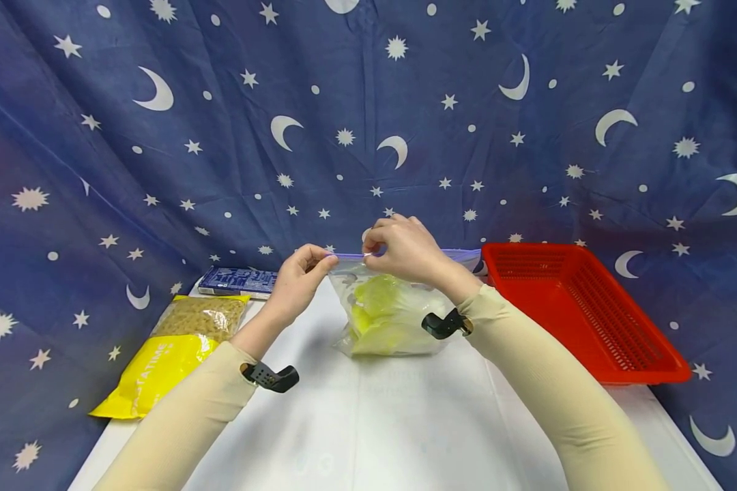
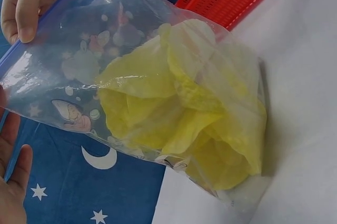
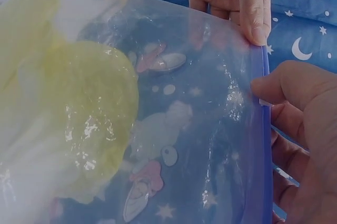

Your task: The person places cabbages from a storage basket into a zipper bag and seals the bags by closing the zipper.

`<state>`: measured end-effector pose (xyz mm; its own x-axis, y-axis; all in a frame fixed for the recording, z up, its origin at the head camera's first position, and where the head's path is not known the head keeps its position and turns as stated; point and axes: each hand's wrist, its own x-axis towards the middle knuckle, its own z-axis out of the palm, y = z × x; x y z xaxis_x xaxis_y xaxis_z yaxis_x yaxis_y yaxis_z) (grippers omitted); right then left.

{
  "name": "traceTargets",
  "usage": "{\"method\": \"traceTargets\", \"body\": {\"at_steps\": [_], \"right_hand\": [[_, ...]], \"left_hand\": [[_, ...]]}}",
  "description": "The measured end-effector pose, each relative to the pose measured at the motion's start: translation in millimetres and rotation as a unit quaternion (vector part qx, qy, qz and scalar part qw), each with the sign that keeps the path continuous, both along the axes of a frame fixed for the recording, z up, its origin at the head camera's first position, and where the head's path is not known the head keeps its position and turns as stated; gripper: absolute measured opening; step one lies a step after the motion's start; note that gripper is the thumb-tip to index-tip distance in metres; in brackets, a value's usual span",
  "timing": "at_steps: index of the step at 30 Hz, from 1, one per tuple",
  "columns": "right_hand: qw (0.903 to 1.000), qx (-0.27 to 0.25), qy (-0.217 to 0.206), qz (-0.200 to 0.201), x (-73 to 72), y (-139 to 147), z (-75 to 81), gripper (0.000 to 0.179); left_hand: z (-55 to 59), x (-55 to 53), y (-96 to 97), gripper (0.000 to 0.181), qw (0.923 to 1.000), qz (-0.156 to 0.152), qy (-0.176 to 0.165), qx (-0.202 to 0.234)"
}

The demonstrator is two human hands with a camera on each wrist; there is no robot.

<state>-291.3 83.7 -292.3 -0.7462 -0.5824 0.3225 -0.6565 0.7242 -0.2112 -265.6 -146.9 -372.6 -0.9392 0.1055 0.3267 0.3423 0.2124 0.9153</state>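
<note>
A clear slider zip bag (image 1: 342, 279) with printed cartoon figures stands upright on the table, its purple zip strip (image 3: 266, 176) along the top. Yellow-green leaves (image 2: 184, 103), which look like cabbage, fill its lower part. My left hand (image 1: 296, 283) pinches the left end of the strip between thumb and fingers. Close to it, my right hand (image 1: 405, 249) pinches the small white slider (image 3: 265, 102), with the thumb on the near side and the other fingers behind the strip.
A red plastic basket (image 1: 528, 320) stands right of the bag. To the left lie a yellow pasta bag (image 1: 160, 368) and, behind it, a flat blue box (image 1: 236, 281). A blue curtain (image 1: 344, 184) with moons and stars hangs behind the white table (image 1: 368, 423).
</note>
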Motion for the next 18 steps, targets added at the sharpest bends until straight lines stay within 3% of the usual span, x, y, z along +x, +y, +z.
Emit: {"method": "traceTargets", "body": {"at_steps": [18], "right_hand": [[0.9998,-0.009,-0.012,-0.016,4.1,30,-1.6,0.009]], "left_hand": [[-2.7,5.4,4.6,0.024,0.9994,0.008,0.026,0.02]]}}
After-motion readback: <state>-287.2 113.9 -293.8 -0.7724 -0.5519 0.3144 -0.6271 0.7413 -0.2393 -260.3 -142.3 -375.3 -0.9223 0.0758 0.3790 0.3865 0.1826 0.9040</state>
